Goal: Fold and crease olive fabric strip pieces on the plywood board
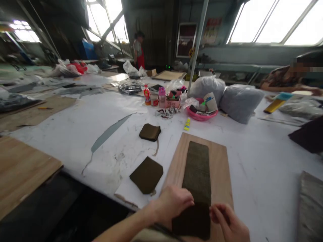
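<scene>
On a wooden board (174, 168) lies a long olive-green cloth strip (198, 164), with a darker brown cloth piece (193, 223) at its near end. My left hand (174, 201) is at the left edge where the two cloths meet, its fingers curled together on the cloth. At the right edge of the same place, my right hand (228, 220) pinches the cloth edge between thumb and fingers. Left of the board lie a flat dark cloth piece (147, 174) and a small stack of brown cloth pieces (150, 131).
The white table (264, 161) holds a yellow tube (187, 124), a pink basket (202, 116), a red bottle (146, 94) and stuffed bags (239, 101). A person (285, 75) leans at the right; another person (139, 50) stands far back. A plywood sheet (22, 171) lies left.
</scene>
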The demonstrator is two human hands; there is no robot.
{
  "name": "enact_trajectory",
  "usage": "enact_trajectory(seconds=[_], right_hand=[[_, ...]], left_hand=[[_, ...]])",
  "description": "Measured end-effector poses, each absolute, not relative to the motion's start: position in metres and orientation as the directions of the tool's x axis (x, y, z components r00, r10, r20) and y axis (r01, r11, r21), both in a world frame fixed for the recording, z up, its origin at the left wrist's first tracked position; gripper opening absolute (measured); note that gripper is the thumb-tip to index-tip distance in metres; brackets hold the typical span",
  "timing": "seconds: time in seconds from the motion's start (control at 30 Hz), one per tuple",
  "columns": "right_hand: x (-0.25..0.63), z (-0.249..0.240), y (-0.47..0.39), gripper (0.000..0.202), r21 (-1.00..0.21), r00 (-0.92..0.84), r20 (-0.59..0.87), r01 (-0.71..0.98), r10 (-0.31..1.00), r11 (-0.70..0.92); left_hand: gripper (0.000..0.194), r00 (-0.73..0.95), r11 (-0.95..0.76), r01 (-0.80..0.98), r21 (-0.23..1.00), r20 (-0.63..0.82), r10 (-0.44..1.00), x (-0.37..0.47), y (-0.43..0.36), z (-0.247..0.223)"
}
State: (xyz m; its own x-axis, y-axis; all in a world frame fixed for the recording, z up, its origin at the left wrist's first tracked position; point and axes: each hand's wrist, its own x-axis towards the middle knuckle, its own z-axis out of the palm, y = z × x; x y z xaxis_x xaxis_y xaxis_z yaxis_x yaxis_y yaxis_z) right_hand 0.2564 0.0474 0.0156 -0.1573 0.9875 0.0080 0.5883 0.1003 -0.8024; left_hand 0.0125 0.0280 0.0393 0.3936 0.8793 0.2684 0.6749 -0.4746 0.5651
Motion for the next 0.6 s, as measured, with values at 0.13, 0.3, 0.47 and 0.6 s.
enact_trajectory(seconds=[0.13, 0.3, 0.47, 0.6], right_hand=[[0.238, -0.002, 0.050, 0.041, -0.757, -0.218, -0.068, 0.647, 0.973, 0.092], [0.223, -0.022, 0.041, 0.040, -0.658, -0.278, 0.062, 0.711, 0.959, 0.248], [0.223, -0.025, 0.039, 0.034, -0.599, -0.325, 0.147, 0.722, 0.934, 0.346], [0.219, -0.021, 0.040, 0.030, -0.564, -0.344, 0.178, 0.732, 0.922, 0.382]], left_hand=[[0.022, 0.183, -0.244, 0.629, 0.738, 0.165, 0.969, -0.026, 0.015, 0.055], [0.024, -0.121, -0.033, 0.622, 0.783, 0.137, 0.983, -0.072, 0.000, 0.057], [0.024, -0.326, 0.155, 0.726, 0.670, 0.137, 0.935, -0.127, 0.001, 0.036], [0.027, -0.360, 0.266, 0.848, 0.459, 0.129, 0.924, -0.146, 0.007, 0.004]])
